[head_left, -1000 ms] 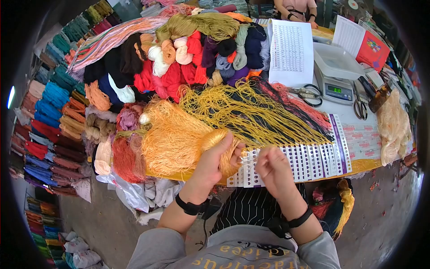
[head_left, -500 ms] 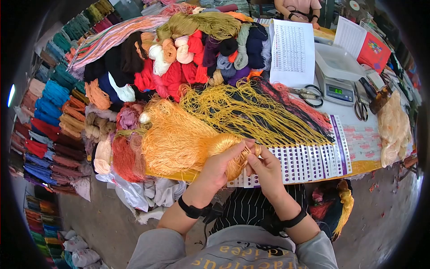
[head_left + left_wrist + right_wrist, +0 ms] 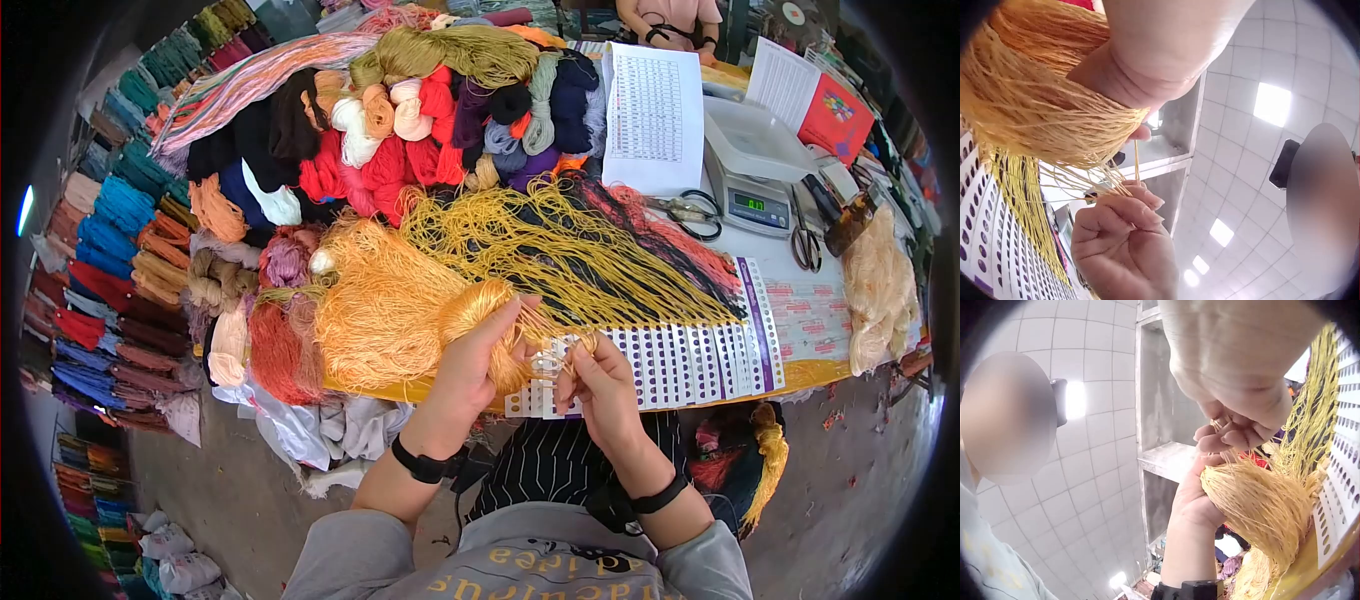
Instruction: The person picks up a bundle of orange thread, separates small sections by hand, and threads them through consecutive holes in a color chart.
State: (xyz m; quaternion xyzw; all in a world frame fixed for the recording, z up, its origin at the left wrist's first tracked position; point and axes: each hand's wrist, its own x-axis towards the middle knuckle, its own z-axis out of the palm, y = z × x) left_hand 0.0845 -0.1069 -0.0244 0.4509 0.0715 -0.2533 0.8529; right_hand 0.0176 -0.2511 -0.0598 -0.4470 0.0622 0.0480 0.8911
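A thick skein of pale orange thread (image 3: 385, 305) lies along the table's near edge, its looped end raised toward me. My left hand (image 3: 472, 358) grips that end, thumb over the top. To the right, my right hand (image 3: 605, 385) pinches several fine strands (image 3: 1110, 178) between thumb and fingers. Those strands stretch from the loop to its fingertips, a short gap from the left hand. In the right wrist view, the loop (image 3: 1260, 500) bulges beyond the left palm. Below the hands lie white perforated cards (image 3: 680, 365) threaded with dark yellow strands (image 3: 520, 250).
Piled yarn skeins (image 3: 385, 175) cover the far left of the table. Scissors (image 3: 695, 214), a digital scale (image 3: 750, 200), a printed sheet (image 3: 653, 120) and a pale thread bundle (image 3: 880, 285) lie on the right. Another person (image 3: 672, 25) is across the table.
My right hand, apart from the skein a second ago, came to its looped end beside the left hand, then drew back right with strands pinched. The left hand keeps its grip and shifted slightly left.
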